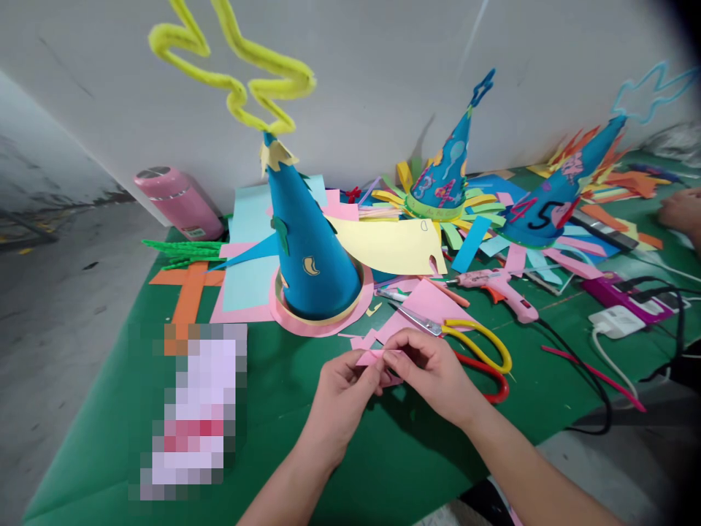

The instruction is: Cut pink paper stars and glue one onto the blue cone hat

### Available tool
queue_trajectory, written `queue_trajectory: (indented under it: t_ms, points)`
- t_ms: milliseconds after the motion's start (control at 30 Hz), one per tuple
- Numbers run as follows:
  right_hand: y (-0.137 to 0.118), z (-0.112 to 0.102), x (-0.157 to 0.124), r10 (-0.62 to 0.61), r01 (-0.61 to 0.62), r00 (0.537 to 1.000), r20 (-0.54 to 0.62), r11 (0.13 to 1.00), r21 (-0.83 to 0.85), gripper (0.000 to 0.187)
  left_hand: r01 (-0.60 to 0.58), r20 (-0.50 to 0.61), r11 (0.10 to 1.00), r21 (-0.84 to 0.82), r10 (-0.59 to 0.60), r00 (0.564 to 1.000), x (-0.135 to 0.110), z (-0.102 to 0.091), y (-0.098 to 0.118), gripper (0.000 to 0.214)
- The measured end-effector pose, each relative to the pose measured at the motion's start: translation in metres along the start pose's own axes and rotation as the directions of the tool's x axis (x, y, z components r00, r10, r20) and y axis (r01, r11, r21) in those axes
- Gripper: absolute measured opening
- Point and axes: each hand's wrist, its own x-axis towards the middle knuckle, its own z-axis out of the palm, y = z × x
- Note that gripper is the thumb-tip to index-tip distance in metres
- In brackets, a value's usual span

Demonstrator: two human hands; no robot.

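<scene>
Between my hands, above the green table, is a small piece of pink paper [370, 357]. My left hand [340, 391] pinches its left side, and my right hand [430, 371] grips its right side; the fingertips meet and hide part of it. Just beyond lie scissors [475, 332] with yellow and red handles, beside pink paper scraps [366, 340]. A blue paper cone hat [312, 252] stands behind on a pink ring brim [280, 315], topped by a yellow pipe-cleaner shape [274, 84].
A pink glue gun [501, 287] lies right of the scissors, its cord trailing near a purple power strip [618, 298]. Two decorated blue cone hats [446, 172] stand farther back. A pink bottle [178, 201] is at left. Another person's hand [682, 213] shows at the right edge.
</scene>
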Motion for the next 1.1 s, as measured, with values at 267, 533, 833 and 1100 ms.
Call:
queue_trajectory:
  t_ms: [267,533,833,1100]
  points:
    - [0.0001,0.0002,0.0044,0.087,-0.09,0.996,0.025,0.983,0.158,0.01,0.031,0.035,0.997,-0.067,-0.029,0.999,0.0007,-0.0005,-0.0004,0.024]
    - [0.0004,-0.0019,0.0055,0.171,-0.172,0.985,0.024,0.962,0.21,0.012,0.028,0.048,0.991,-0.13,-0.022,0.999,0.0002,0.0006,0.0016,0.024]
    - [0.0026,-0.0009,0.0062,0.161,-0.158,0.987,-0.001,0.969,0.192,0.013,0.033,0.032,0.995,-0.098,-0.03,0.999,0.0,0.0016,0.0024,0.024]
    - [0.0031,0.0029,0.004,0.093,-0.09,0.995,-0.018,0.985,0.149,0.009,0.07,-0.019,0.993,-0.094,-0.073,0.997,0.0003,0.0041,-0.0005,0.011]
